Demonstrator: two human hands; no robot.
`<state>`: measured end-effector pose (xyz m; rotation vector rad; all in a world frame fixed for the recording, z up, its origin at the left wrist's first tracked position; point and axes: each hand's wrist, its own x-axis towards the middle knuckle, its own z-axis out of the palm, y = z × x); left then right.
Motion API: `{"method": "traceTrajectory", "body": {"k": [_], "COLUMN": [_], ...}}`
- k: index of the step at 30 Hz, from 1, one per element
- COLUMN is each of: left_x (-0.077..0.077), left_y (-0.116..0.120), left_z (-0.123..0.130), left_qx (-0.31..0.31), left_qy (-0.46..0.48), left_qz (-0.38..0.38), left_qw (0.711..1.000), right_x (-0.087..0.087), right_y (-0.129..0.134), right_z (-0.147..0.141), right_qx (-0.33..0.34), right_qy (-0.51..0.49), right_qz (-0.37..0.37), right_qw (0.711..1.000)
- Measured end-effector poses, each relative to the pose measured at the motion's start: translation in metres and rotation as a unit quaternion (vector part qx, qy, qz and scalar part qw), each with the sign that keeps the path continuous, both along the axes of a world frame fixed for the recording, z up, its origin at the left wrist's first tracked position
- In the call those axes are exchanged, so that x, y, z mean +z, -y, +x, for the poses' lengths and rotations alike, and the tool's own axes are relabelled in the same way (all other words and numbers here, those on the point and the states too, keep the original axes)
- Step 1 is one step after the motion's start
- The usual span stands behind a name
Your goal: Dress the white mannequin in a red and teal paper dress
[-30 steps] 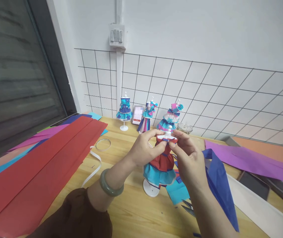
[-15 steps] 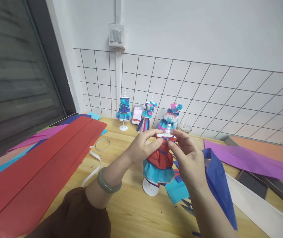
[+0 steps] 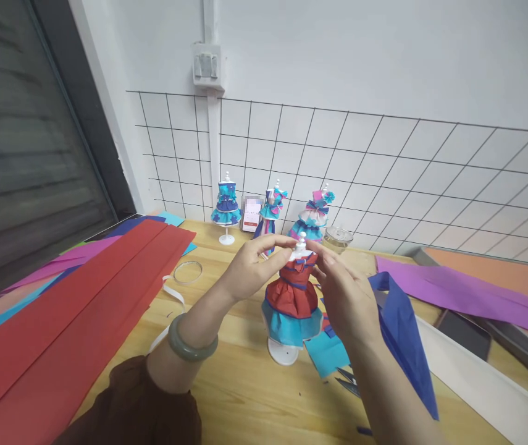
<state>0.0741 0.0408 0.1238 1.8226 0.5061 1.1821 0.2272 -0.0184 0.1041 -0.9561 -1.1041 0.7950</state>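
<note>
A miniature dress form (image 3: 301, 246) in a red paper dress (image 3: 294, 296) with blue trim and a turquoise lower ruffle (image 3: 291, 326) stands in front of me, its round white base (image 3: 283, 352) on the table. My left hand (image 3: 257, 262), with a green bangle (image 3: 192, 339) at the wrist, has its thumb and fingertips at the form's left shoulder. On the other side, my right hand (image 3: 344, 287) curves round the right shoulder, its fingertips partly hidden behind the bodice. Scissors (image 3: 347, 382) and turquoise paper (image 3: 327, 353) lie beside my right forearm.
Three dressed forms stand at the back, one in blue (image 3: 226, 204), near a propped phone (image 3: 251, 214). Red paper (image 3: 88, 321) covers the left side. Blue paper (image 3: 405, 340), purple paper (image 3: 467, 290) and a dark phone (image 3: 465, 334) lie right. A wire grid (image 3: 360, 161) lines the wall.
My thumbs have moved off the front of the bodice towards its top and sides, showing more of the red and blue front. The dress form has turned slightly and the view has shifted.
</note>
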Motion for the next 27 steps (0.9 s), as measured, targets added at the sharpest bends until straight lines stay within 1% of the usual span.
{"method": "traceTrajectory", "body": {"k": [3,6,8,10,12,17,22,27], "left_x": [0.003,0.008,0.013,0.016,0.018,0.019,0.017,0.013], "left_y": [0.001,0.005,0.008,0.011,0.013,0.011,0.003,-0.006], "left_z": [-0.004,-0.009,-0.012,-0.014,-0.014,-0.016,-0.021,-0.022], "left_qx": [-0.049,-0.107,-0.126,-0.118,-0.095,-0.031,-0.006,0.019], "left_qy": [0.029,0.053,0.051,0.041,0.035,0.048,0.069,0.099], "left_qz": [-0.004,0.007,0.015,0.023,0.029,0.053,0.051,0.037], "left_qw": [0.998,0.993,0.991,0.992,0.994,0.997,0.996,0.994], "right_x": [-0.001,-0.001,0.0,0.0,0.001,0.002,-0.002,-0.008], "right_y": [0.0,0.001,0.002,0.003,0.004,0.004,-0.002,-0.008], "right_z": [0.0,0.0,-0.001,-0.003,-0.004,-0.005,0.001,0.004], "right_qx": [0.002,0.026,0.043,0.058,0.066,0.054,0.004,-0.035], "right_qy": [0.018,0.022,0.021,0.021,0.028,0.064,0.049,0.06], "right_qz": [0.007,0.005,0.008,0.017,0.026,0.031,0.012,0.003], "right_qw": [1.0,0.999,0.999,0.998,0.997,0.996,0.999,0.998]}}
